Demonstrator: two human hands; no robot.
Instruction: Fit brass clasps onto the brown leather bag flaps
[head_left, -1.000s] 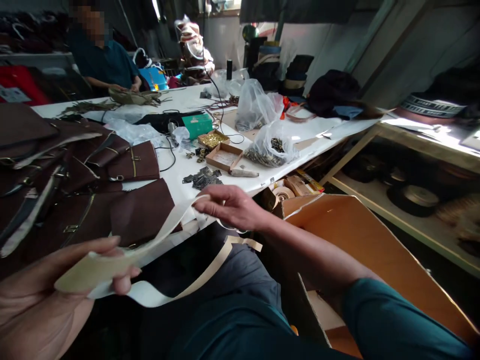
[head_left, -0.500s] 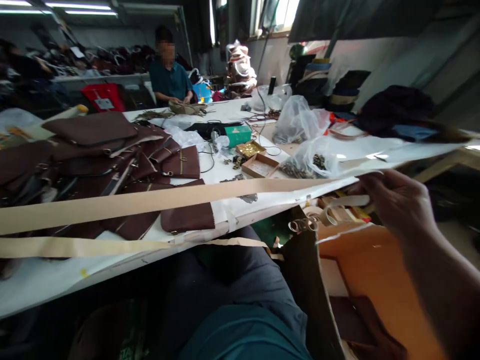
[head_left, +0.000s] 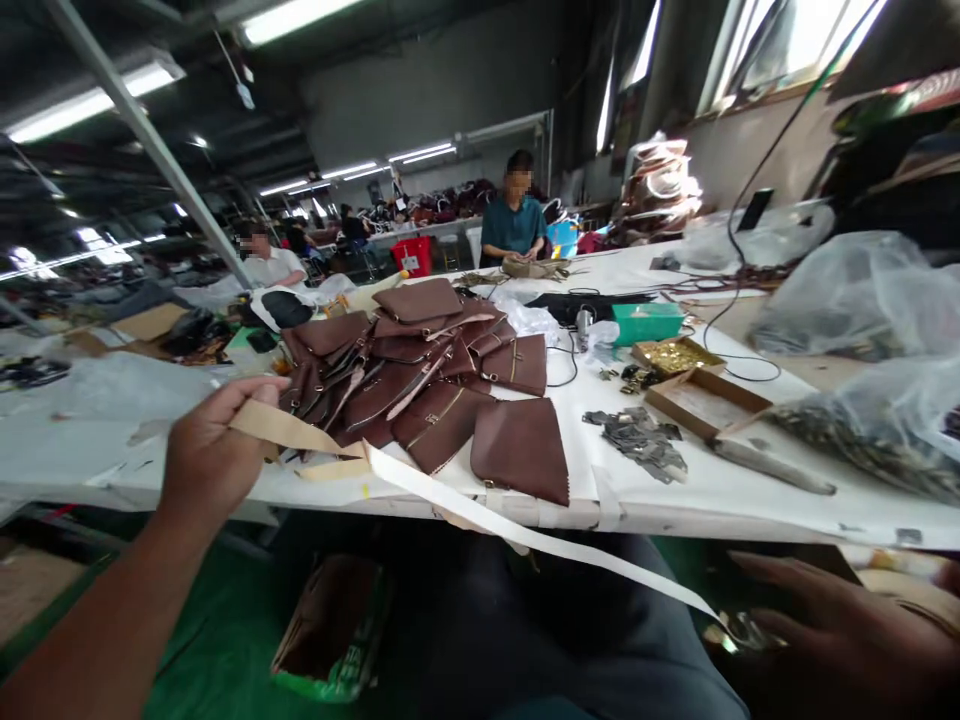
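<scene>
On the left, my left hand (head_left: 214, 440) pinches one end of a long tape strip (head_left: 540, 540), tan on one face and white on the other. The strip folds over near the table's front edge and slopes down to the right across my lap. My right hand (head_left: 840, 615), low on the right and blurred, has its fingers apart beside the strip's far end. Small shiny pieces (head_left: 750, 630) lie by its thumb, too blurred to name. A tape roll (head_left: 919, 600) shows partly behind this hand. Beyond the strip, brown leather-like bag pieces (head_left: 517, 445) are heaped on the table.
The white table (head_left: 300, 490) carries grey metal pieces (head_left: 637, 440), a shallow cardboard tray (head_left: 705, 400), a green box (head_left: 646, 323) and plastic bags (head_left: 847, 290). A person (head_left: 515, 215) works across the table. An open carton (head_left: 330, 625) stands on the floor.
The view has swung left, bringing my left hand into sight with the strip. My right hand, which held the strip at the table edge, is now lower with its fingers apart.
</scene>
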